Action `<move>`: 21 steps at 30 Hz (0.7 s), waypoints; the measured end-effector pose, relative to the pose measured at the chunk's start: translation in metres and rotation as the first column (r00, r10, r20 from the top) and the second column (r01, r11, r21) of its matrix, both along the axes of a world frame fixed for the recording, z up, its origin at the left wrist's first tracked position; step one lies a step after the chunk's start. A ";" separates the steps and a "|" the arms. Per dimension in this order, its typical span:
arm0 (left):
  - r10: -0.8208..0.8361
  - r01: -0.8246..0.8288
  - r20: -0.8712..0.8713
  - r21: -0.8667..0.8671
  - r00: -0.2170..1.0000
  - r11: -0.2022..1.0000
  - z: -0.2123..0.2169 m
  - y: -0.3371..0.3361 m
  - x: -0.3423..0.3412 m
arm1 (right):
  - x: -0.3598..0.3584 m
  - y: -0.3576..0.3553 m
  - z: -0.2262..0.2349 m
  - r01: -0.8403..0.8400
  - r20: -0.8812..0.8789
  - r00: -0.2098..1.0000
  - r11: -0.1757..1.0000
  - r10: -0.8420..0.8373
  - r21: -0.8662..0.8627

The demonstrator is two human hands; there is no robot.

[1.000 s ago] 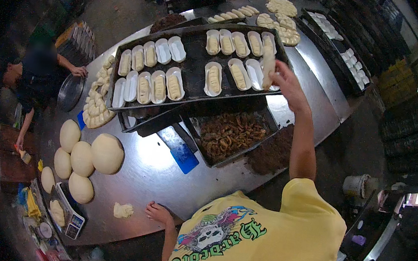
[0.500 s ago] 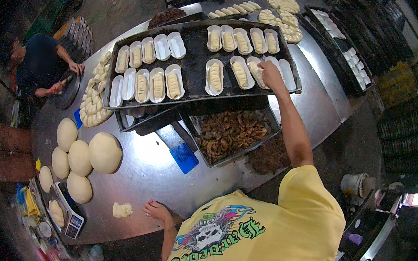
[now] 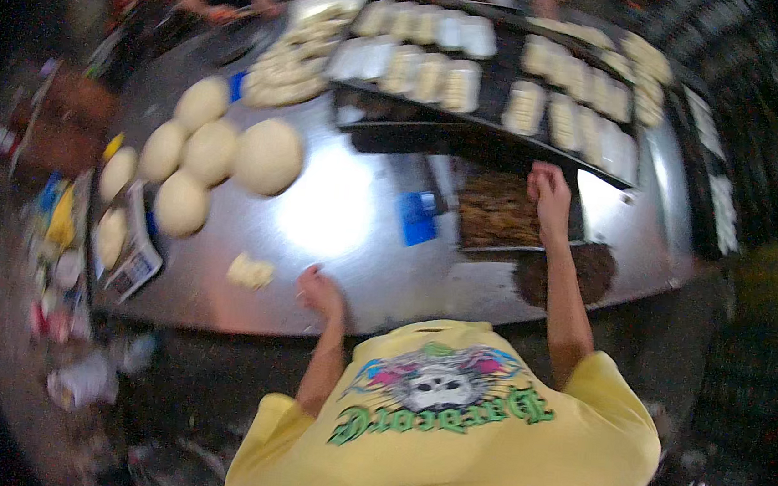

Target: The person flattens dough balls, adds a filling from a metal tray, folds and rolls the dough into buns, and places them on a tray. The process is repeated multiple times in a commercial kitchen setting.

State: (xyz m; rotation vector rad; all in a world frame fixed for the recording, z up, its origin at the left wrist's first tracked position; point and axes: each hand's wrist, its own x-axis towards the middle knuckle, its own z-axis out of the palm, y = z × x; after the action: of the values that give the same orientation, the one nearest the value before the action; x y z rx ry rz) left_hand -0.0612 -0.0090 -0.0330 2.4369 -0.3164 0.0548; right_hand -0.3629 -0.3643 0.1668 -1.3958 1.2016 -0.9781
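My right hand [image 3: 550, 196] is over the right side of a tray of brown shredded filling [image 3: 498, 211], below the big black baking tray [image 3: 481, 113]. Its fingers are smeared by motion, so their grip is unclear. Shaped dough pieces in white paper cups [image 3: 524, 107] stand in rows on that tray, beside several white cups without dough [image 3: 617, 149]. Near the table's front edge, my left hand [image 3: 319, 292] has its fingers apart with nothing visible in them. A small scrap of dough [image 3: 251, 271] lies to its left, apart from it.
Several large dough balls [image 3: 209, 151] sit left on the metal table [image 3: 353, 240], beside a scale bearing dough [image 3: 136, 264]. A blue-handled scraper [image 3: 417, 218] lies mid-table. Coiled dough [image 3: 288, 71] lies at the back. Brown crumbs [image 3: 565, 273] are at right. A co-worker's arm [image 3: 220, 12] shows far left.
My right hand has come back from the paper cups to the filling tray. My left hand has lifted slightly or shifted. The view has swung, so the table sits higher and blurs.
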 end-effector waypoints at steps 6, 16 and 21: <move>-0.404 0.379 -0.138 -0.176 0.904 0.909 0.018 0.021 0.026 | 0.107 0.167 -0.133 -0.865 -0.116 0.288 0.310 0.951 0.395; -0.166 0.179 0.075 -0.251 0.983 0.951 0.034 0.130 0.157 | 0.360 0.262 -0.141 -0.973 -0.359 0.115 0.177 0.926 0.146; -0.416 0.426 0.153 -0.033 0.896 0.904 -0.001 0.180 0.231 | 0.445 0.381 -0.123 -0.851 -0.664 0.317 0.513 0.677 0.116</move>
State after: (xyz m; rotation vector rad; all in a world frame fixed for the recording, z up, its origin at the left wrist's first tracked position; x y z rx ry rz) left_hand 0.1696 0.1710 -0.0338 2.2512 -0.8883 0.0482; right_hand 0.0824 0.0172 0.0442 -2.3320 0.6240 0.1212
